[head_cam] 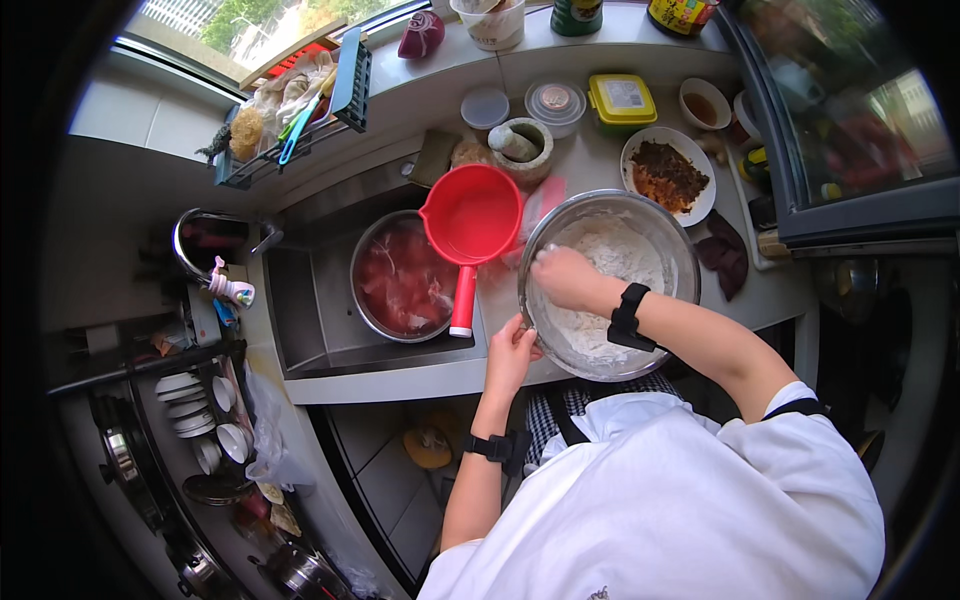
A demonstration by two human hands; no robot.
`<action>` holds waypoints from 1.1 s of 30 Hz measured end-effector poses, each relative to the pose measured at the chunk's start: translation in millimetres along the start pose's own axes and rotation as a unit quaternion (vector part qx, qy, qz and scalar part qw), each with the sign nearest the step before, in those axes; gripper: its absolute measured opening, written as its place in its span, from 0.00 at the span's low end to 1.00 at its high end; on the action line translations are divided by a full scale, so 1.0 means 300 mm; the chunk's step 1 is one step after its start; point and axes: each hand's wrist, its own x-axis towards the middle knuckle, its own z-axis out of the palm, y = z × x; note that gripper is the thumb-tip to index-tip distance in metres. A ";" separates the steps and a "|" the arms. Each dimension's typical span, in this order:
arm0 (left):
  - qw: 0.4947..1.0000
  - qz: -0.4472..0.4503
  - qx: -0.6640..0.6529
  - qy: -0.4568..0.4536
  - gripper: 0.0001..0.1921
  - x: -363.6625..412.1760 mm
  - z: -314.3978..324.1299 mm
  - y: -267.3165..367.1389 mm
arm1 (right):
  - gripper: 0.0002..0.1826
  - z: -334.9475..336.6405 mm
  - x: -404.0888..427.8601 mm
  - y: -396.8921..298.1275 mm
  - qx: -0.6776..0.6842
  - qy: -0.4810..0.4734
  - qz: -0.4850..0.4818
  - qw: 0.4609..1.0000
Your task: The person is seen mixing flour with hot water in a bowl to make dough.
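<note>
A large steel mixing bowl (686,262) with floury dough (611,251) in it stands at the counter's front edge. Inside it, at the left part, my right hand (566,277) is closed into a fist against the flour; whether dough is in the fingers is hidden. My left hand (512,352) grips the bowl's rim at its lower left, thumb and fingers pinched on it. Just left of the bowl is a red plastic ladle (474,214), its handle towards me. Partly under the ladle, a steel pot (360,300) of raw meat in reddish water (401,277) sits at the sink.
Behind the bowl stand a stone mortar with pestle (529,150), lidded tubs, a yellow-lidded box (622,99) and a plate of dark chopped food (669,176). The sink (300,307) and faucet (199,240) lie left. An open window sash (862,112) juts in at right.
</note>
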 end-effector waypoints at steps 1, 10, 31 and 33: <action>1.000 -0.004 -0.005 0.002 0.19 -0.002 -0.004 -0.006 | 0.07 0.010 -0.032 -0.042 -0.016 0.006 -0.078 0.997; 0.999 -0.008 -0.029 0.027 0.18 -0.004 0.001 -0.014 | 0.06 -0.071 -0.101 -0.111 -0.055 -0.126 -0.293 0.946; 0.997 -0.008 -0.025 0.069 0.17 0.005 0.023 -0.021 | 0.07 0.096 -0.238 -0.031 -0.096 -0.176 -0.321 0.925; 0.997 -0.008 -0.026 0.066 0.17 0.007 0.018 -0.026 | 0.07 0.050 -0.152 -0.056 -0.094 -0.186 -0.287 0.935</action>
